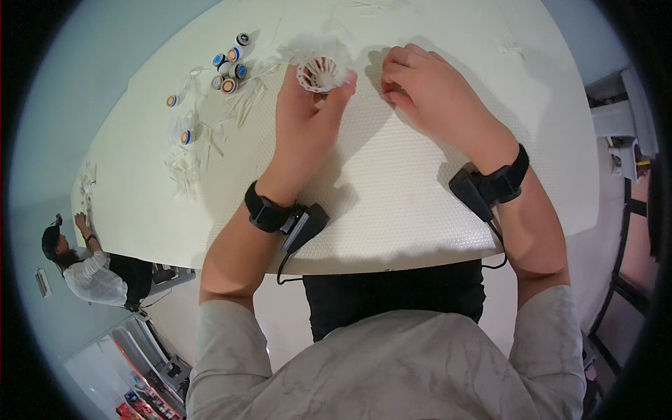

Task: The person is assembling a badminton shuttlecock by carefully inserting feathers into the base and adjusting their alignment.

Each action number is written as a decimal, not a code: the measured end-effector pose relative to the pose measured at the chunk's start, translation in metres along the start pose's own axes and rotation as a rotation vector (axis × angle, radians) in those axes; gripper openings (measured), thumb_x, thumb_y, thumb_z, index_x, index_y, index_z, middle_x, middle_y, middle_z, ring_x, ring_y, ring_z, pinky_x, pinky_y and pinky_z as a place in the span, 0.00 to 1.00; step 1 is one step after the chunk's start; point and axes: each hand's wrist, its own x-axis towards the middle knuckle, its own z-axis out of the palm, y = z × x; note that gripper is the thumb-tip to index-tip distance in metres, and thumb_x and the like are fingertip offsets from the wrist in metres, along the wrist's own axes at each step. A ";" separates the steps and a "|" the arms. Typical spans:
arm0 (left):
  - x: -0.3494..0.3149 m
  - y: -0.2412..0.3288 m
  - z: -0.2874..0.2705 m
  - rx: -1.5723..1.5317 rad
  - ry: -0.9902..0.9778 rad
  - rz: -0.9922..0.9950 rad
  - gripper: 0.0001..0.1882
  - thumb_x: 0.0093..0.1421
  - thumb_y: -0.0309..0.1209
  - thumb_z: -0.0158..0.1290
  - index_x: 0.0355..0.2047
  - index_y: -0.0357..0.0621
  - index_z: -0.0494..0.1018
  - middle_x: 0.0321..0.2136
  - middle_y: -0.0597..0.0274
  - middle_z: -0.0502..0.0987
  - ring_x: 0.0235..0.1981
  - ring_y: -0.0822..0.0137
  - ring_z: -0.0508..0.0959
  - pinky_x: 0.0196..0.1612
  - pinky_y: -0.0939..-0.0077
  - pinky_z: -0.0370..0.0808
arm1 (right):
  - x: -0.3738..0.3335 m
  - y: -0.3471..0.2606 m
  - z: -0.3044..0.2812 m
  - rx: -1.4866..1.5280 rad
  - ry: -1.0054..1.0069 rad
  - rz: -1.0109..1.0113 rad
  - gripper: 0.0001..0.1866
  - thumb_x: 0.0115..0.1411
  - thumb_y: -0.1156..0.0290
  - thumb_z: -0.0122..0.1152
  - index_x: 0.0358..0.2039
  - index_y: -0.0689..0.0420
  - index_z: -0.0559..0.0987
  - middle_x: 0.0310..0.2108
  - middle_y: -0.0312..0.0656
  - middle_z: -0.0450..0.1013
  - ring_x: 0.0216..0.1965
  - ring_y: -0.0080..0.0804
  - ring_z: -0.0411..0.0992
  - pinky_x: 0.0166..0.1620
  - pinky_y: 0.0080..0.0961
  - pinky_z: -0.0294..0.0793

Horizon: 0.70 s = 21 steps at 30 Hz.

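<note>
In my left hand (308, 105) I hold a white shuttlecock skirt (322, 75), fingers and thumb wrapped round its sides. A scalloped ring and thin ribs running inward face up, with pale feather-like pieces (315, 45) fanning out behind. Whether a cork is fixed at its far end is hidden. To the right, and apart from it, my right hand (427, 84) is close over the table with fingers curled and thumb tucked against them. Anything between those fingertips is too small or hidden to make out.
Several shuttlecock corks (229, 85) with coloured bands lie in a cluster at the left, two more nearer me. Loose white feathers (183, 171) are scattered around them on the white textured table (392, 217). Another person (91, 269) sits at the table's far left end.
</note>
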 end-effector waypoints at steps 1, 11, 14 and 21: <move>0.000 -0.003 -0.003 0.132 -0.009 0.040 0.07 0.68 0.26 0.54 0.43 0.37 0.73 0.37 0.63 0.77 0.35 0.74 0.76 0.38 0.77 0.72 | 0.000 -0.001 0.000 0.001 -0.003 -0.007 0.03 0.58 0.72 0.64 0.32 0.56 0.81 0.38 0.37 0.74 0.44 0.37 0.72 0.48 0.33 0.73; 0.005 -0.005 -0.002 0.458 -0.030 0.165 0.08 0.58 0.25 0.64 0.36 0.38 0.78 0.31 0.66 0.81 0.35 0.78 0.79 0.39 0.81 0.76 | 0.004 -0.005 -0.009 0.050 0.023 0.017 0.06 0.57 0.76 0.59 0.35 0.57 0.74 0.35 0.42 0.73 0.41 0.41 0.71 0.51 0.34 0.68; 0.003 -0.006 -0.005 0.475 -0.023 0.084 0.08 0.57 0.25 0.65 0.35 0.37 0.78 0.31 0.66 0.82 0.34 0.77 0.80 0.39 0.81 0.76 | 0.006 -0.007 -0.010 0.062 0.051 -0.041 0.06 0.57 0.77 0.60 0.35 0.57 0.73 0.34 0.43 0.72 0.39 0.43 0.71 0.50 0.34 0.68; 0.002 0.012 0.002 0.037 0.047 0.041 0.10 0.63 0.19 0.58 0.35 0.40 0.66 0.35 0.55 0.80 0.39 0.66 0.83 0.45 0.74 0.78 | 0.007 -0.010 -0.012 0.449 0.266 0.108 0.17 0.58 0.71 0.69 0.46 0.57 0.76 0.38 0.34 0.74 0.46 0.28 0.73 0.50 0.29 0.70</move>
